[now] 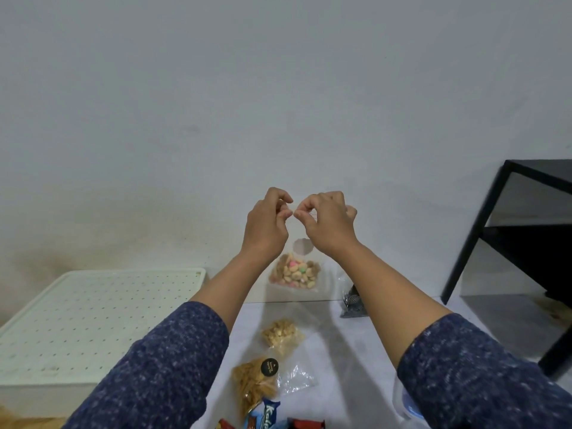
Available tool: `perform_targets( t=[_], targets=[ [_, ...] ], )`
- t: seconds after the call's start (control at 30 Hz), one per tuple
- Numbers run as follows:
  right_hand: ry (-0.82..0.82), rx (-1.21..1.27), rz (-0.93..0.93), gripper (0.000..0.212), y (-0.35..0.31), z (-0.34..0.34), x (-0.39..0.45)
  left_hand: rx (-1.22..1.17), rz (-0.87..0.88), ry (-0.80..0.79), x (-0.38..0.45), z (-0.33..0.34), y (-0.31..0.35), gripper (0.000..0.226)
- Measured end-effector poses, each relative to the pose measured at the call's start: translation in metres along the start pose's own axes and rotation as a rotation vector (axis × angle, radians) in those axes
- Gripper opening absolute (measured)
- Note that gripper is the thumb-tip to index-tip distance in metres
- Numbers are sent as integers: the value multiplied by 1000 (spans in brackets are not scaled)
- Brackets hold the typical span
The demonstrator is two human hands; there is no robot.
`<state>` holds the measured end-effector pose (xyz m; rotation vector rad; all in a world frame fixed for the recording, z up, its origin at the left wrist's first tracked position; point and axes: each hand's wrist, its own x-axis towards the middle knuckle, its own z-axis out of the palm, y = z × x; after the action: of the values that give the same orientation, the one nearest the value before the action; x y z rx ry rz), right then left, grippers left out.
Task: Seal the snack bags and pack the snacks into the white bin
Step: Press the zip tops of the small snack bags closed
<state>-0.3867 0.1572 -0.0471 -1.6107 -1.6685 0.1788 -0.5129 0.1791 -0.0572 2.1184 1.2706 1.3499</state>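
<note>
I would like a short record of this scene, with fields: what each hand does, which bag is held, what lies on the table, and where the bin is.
left hand: raised, fingers pinching the top edge of the held bag
right hand: raised, pinching the same edge, beside the left
held bag: clear bag of mixed coloured snacks, hanging below both hands
on table: clear bag of pale snacks; bag of orange-brown snacks; blue wrapper; dark patterned pouch
white bin: left of the arms, perforated lid on top
seal state: cannot tell

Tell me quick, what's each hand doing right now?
Left hand: pinched shut on the top edge of the clear snack bag.
Right hand: pinched shut on the same top edge.
</note>
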Motion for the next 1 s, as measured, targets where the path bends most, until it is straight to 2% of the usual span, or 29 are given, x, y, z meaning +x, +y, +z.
perform_targets(
  t=[0.1, 0.2, 0.27, 0.37, 0.47, 0.63, 0.8, 1.0],
  targets=[
    [27, -5, -13, 10, 5, -2, -2, 12, -32, 23, 2, 0, -4, 20],
    [72, -12, -49, 8, 7, -2, -2, 134, 75, -47, 2, 2, -7, 16],
    [84, -8, -65, 9, 7, -2, -1, 169, 84, -66, 3, 2, -7, 10],
    [66, 83, -64, 9, 4, 0, -2, 166, 31, 22, 5, -2, -6, 10],
    [64, 161, -44, 10, 3, 0, -3, 136, -19, 61, 5, -7, -9, 9],
    [69, 219, -15, 12, 1, -3, -3, -11, 0, -8, -4, -14, -5, 8],
    [27, 424, 20, 11, -1, -3, -4, -117, -21, 29, -3, -16, 2, 12],
    [47, 381, 55, 7, -1, -8, -3, -116, -43, -5, -4, -16, 0, 12]
  ],
)
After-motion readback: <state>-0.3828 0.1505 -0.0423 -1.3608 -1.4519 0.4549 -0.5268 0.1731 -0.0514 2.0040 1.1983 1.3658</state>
